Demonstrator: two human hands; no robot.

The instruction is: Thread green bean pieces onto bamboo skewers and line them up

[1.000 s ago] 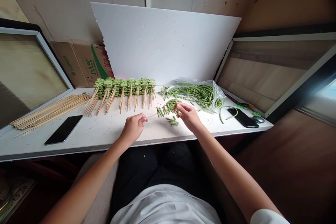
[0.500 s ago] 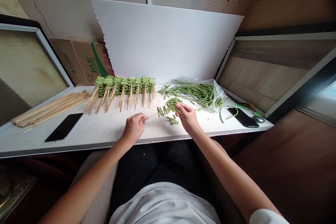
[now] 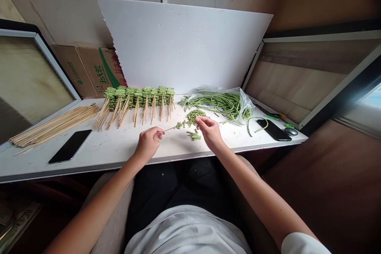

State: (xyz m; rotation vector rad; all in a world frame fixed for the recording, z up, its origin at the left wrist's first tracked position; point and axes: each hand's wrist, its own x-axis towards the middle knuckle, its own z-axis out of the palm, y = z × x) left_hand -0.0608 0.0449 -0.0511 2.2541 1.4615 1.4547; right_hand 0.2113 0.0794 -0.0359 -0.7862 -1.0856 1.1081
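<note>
My left hand (image 3: pixel 148 141) pinches the near end of a thin bamboo skewer (image 3: pixel 171 128) that carries several short green bean pieces (image 3: pixel 181 125) near its far end. My right hand (image 3: pixel 209 131) is closed at the skewer's tip, its fingers pinched on a bean piece beside a small pile of cut bean pieces (image 3: pixel 194 116). A few more cut pieces (image 3: pixel 195 136) lie just left of that hand. Both hands hover low over the white table (image 3: pixel 119 151).
A row of finished bean skewers (image 3: pixel 138 101) lies at the back. Bare skewers (image 3: pixel 53 125) are heaped at the left beside a black phone (image 3: pixel 70 146). Long beans in a plastic bag (image 3: pixel 223 103), a second phone (image 3: pixel 274 129) and a white board (image 3: pixel 184 43) stand to the right and behind.
The hands stay almost in place; the right hand has shifted slightly left and down along the skewer tip. The camera has tilted a little.
</note>
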